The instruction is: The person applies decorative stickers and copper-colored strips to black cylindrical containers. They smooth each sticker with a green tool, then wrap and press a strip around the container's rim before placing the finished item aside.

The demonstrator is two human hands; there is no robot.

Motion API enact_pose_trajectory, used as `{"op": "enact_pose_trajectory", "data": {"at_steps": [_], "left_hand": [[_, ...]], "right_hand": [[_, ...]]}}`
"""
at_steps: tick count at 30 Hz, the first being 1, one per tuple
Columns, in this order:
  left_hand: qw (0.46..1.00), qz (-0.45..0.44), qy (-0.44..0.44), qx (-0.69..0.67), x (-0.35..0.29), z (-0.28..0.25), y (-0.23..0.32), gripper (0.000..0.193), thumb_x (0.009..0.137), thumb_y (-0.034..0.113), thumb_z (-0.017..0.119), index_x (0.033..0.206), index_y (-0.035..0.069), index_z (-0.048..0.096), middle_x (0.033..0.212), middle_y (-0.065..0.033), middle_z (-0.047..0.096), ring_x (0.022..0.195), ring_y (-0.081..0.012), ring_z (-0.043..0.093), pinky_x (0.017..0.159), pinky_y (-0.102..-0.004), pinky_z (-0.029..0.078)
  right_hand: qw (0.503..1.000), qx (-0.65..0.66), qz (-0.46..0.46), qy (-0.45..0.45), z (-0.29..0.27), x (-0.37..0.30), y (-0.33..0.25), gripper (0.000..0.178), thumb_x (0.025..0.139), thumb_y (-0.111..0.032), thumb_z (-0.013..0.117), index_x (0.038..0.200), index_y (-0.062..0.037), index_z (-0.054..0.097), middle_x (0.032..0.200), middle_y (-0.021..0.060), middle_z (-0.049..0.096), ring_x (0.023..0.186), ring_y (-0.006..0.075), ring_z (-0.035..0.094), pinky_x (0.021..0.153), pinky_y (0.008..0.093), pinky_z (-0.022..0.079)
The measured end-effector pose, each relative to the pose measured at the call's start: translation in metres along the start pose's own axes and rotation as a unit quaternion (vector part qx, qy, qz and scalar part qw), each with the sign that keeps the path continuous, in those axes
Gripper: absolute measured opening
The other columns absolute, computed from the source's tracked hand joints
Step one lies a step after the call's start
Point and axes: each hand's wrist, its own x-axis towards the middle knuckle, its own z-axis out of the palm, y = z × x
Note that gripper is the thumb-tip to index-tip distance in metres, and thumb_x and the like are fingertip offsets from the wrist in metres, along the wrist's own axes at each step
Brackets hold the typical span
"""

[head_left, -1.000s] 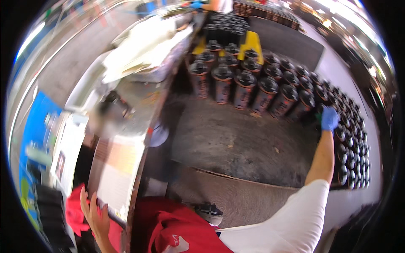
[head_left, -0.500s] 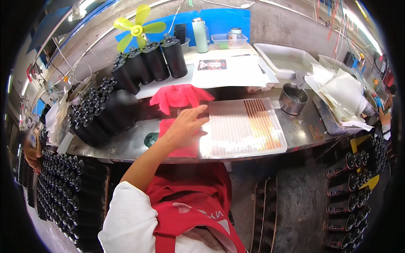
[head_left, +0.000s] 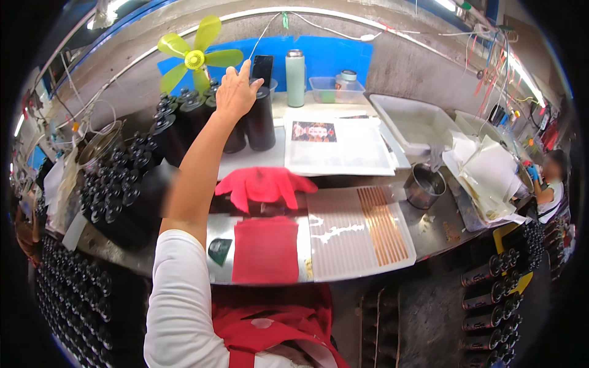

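My left hand [head_left: 237, 92] is raised over the tops of the black cylindrical bottles at the back, its index finger pointing up and its thumb spread out. The rightmost black bottle [head_left: 261, 122] stands upright just under the hand; its cap is hidden behind the fingers, and contact cannot be made out. My forearm crosses in front of the other bottles. A folded red cloth [head_left: 265, 250] lies on the metal bench, with a crumpled pink cloth [head_left: 261, 186] behind it. Right of them is a sheet with gold strips [head_left: 381, 224]. My right hand does not show.
A yellow fan [head_left: 194, 59] stands behind the bottles. A green flask [head_left: 295, 80], white sheets [head_left: 362, 153], a white tub [head_left: 414, 122] and a metal pot [head_left: 423, 187] line the bench. More bottles [head_left: 116, 190] crowd the left; racks [head_left: 485, 294] hold several at lower right. A person [head_left: 550, 190] is far right.
My left hand has left the area between the pink cloth and the striped sheet and risen to the black bottles at the back. The whole view has shifted, with the bench lower now.
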Motion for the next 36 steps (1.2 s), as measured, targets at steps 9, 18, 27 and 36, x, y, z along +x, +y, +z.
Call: {"op": "enact_pose_trajectory", "data": {"at_steps": [9, 18, 27, 36], "left_hand": [[0.989, 0.083, -0.083, -0.092, 0.013, 0.007, -0.031, 0.030, 0.083, 0.033, 0.060, 0.081, 0.002, 0.059, 0.070, -0.0181, 0.063, 0.069, -0.0359, 0.061, 0.062, -0.0428, 0.047], [0.892, 0.022, -0.200, -0.406, -0.040, -0.116, -0.031, 0.006, 0.081, 0.003, 0.058, 0.085, 0.000, 0.054, 0.066, -0.0010, 0.051, 0.053, -0.0038, 0.050, 0.049, -0.0198, 0.036], [0.713, -0.032, -0.531, -0.458, -0.107, -0.057, -0.038, 0.023, 0.088, 0.022, 0.058, 0.094, 0.000, 0.057, 0.074, -0.0083, 0.058, 0.065, -0.0154, 0.056, 0.060, -0.0277, 0.043], [0.837, -0.175, -0.317, -0.410, -0.168, -0.031, -0.049, 0.047, 0.085, 0.017, 0.064, 0.124, -0.001, 0.045, 0.095, -0.0128, 0.055, 0.076, -0.0220, 0.054, 0.070, -0.0315, 0.045]], "right_hand": [[0.763, 0.512, -0.213, -0.331, -0.105, 0.027, -0.621, 0.023, 0.084, -0.012, 0.063, 0.101, 0.0025, 0.065, 0.090, 0.0064, 0.068, 0.081, 0.0109, 0.060, 0.077, 0.0248, 0.047], [0.744, 0.403, -0.466, -0.257, -0.071, 0.058, -0.980, 0.078, 0.062, -0.044, 0.078, 0.124, -0.0060, 0.054, 0.118, 0.0212, 0.054, 0.109, 0.0325, 0.054, 0.093, 0.0373, 0.044], [0.740, 0.348, -0.492, -0.300, -0.039, 0.093, -1.066, 0.058, 0.054, -0.045, 0.081, 0.092, -0.0035, 0.065, 0.090, 0.0163, 0.064, 0.088, 0.0298, 0.062, 0.079, 0.0367, 0.048], [0.649, 0.613, -0.398, -0.211, -0.015, 0.071, -1.065, 0.022, 0.078, -0.022, 0.067, 0.086, -0.0016, 0.068, 0.075, 0.0084, 0.066, 0.068, 0.0175, 0.059, 0.069, 0.0303, 0.048]]}}
